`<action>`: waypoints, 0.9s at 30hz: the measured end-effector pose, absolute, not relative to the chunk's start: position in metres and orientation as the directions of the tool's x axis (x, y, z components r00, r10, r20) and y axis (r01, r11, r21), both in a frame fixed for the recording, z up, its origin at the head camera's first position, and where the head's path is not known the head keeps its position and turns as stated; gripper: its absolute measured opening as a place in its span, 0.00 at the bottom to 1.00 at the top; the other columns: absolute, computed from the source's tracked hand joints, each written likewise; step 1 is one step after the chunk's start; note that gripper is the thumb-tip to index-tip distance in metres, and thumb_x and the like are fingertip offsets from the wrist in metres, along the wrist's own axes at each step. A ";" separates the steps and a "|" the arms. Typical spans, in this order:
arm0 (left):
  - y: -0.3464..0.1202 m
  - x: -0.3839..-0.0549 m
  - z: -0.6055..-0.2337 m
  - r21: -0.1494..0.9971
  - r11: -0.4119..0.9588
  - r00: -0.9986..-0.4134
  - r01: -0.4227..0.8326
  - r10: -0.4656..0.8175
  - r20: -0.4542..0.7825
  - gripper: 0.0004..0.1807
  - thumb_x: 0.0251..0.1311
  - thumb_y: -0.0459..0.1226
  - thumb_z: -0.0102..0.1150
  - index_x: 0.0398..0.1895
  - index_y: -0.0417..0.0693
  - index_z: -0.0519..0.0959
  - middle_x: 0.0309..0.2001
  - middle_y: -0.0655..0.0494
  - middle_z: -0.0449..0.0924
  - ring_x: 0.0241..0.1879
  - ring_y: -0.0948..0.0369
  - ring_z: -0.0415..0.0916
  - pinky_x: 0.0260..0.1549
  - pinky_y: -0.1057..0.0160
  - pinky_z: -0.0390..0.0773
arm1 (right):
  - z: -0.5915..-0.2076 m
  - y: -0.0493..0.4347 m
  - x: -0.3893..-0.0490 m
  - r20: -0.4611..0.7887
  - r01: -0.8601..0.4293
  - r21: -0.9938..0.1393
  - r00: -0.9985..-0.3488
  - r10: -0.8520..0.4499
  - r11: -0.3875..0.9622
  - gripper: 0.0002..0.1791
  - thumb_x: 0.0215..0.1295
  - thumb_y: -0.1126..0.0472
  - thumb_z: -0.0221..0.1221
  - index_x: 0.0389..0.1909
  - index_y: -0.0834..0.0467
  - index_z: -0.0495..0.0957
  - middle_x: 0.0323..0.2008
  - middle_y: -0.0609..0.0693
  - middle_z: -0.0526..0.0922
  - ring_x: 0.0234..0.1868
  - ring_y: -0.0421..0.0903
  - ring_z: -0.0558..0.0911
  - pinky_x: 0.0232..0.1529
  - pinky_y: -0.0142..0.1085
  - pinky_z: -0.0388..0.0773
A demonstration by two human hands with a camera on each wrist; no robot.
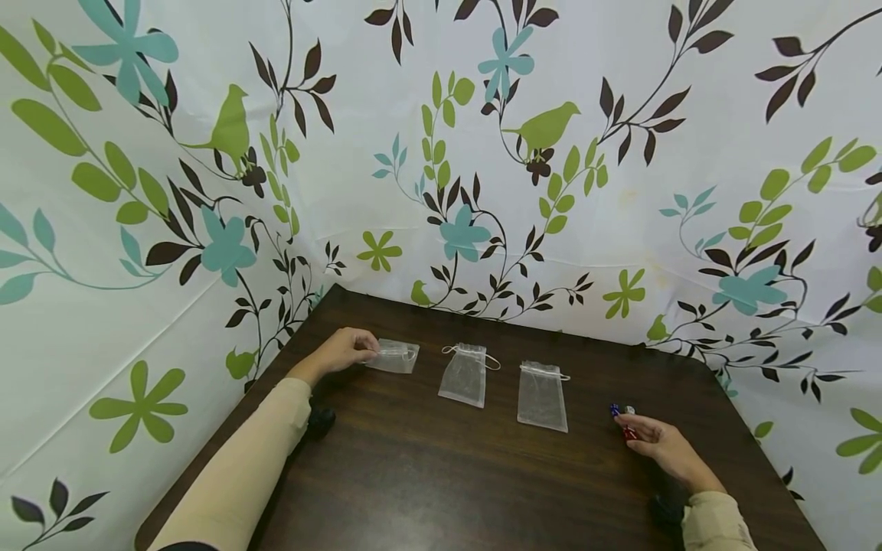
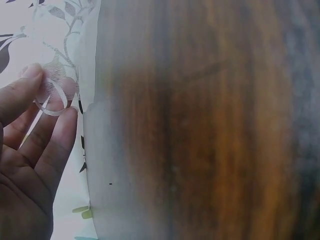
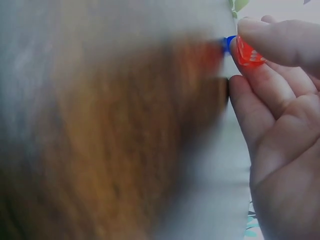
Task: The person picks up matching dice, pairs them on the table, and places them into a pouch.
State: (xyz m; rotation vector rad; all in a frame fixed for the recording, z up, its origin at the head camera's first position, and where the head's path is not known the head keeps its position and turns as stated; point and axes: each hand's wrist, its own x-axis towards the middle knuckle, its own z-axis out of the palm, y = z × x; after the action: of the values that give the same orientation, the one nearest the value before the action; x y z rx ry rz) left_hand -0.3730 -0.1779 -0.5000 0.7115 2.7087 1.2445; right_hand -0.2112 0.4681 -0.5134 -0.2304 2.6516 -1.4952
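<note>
At the table's left side my left hand point(image 1: 342, 350) pinches the edge of a sheer white drawstring pouch point(image 1: 401, 360). In the left wrist view the pouch's mesh and a loop of ribbon point(image 2: 59, 100) show between thumb and fingers. My right hand point(image 1: 664, 448), at the right side, pinches a translucent red die point(image 3: 250, 54) with white pips between thumb and fingers. A blue die point(image 1: 615, 409) and a whitish die point(image 1: 630, 411) sit just beyond those fingertips. In the right wrist view the blue die point(image 3: 230, 45) is partly hidden behind a finger.
Two more sheer drawstring pouches, a middle one point(image 1: 465, 376) and a right one point(image 1: 542, 398), lie flat between my hands on the dark wooden table point(image 1: 427, 474). A patterned white curtain point(image 1: 386, 176) hangs along the table's back and sides.
</note>
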 end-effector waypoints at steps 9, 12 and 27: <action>-0.177 -0.372 -0.500 0.746 0.564 -0.897 0.353 0.430 0.100 0.02 0.63 0.34 0.69 0.37 0.48 0.85 0.36 0.58 0.85 0.37 0.59 0.77 0.38 0.59 0.76 | -0.514 0.470 -0.210 0.006 -0.094 -0.849 -0.986 -0.168 0.519 0.27 0.66 0.72 0.64 0.64 0.75 0.70 0.62 0.75 0.73 0.54 0.22 0.75 0.47 0.25 0.77; -0.177 -0.372 -0.500 0.742 0.570 -0.898 0.353 0.428 0.098 0.02 0.63 0.33 0.69 0.37 0.49 0.85 0.37 0.58 0.85 0.37 0.58 0.77 0.38 0.59 0.76 | -0.514 0.470 -0.211 0.003 -0.086 -0.856 -0.987 -0.161 0.510 0.28 0.65 0.73 0.63 0.65 0.76 0.69 0.62 0.75 0.72 0.53 0.23 0.76 0.47 0.27 0.79; -0.178 -0.372 -0.499 0.749 0.550 -0.890 0.369 0.441 0.114 0.02 0.63 0.33 0.69 0.36 0.48 0.85 0.34 0.59 0.86 0.33 0.59 0.76 0.34 0.59 0.77 | -0.512 0.468 -0.215 -0.048 -0.023 -0.856 -0.991 -0.122 0.517 0.30 0.67 0.69 0.64 0.67 0.74 0.68 0.66 0.73 0.70 0.52 0.20 0.74 0.47 0.27 0.79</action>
State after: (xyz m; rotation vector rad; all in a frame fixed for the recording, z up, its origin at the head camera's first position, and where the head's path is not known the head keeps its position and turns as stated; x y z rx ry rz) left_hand -0.3718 -0.1779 -0.4992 0.7040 2.6884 1.2671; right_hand -0.2151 0.4680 -0.5119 -0.1266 2.6461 -1.4909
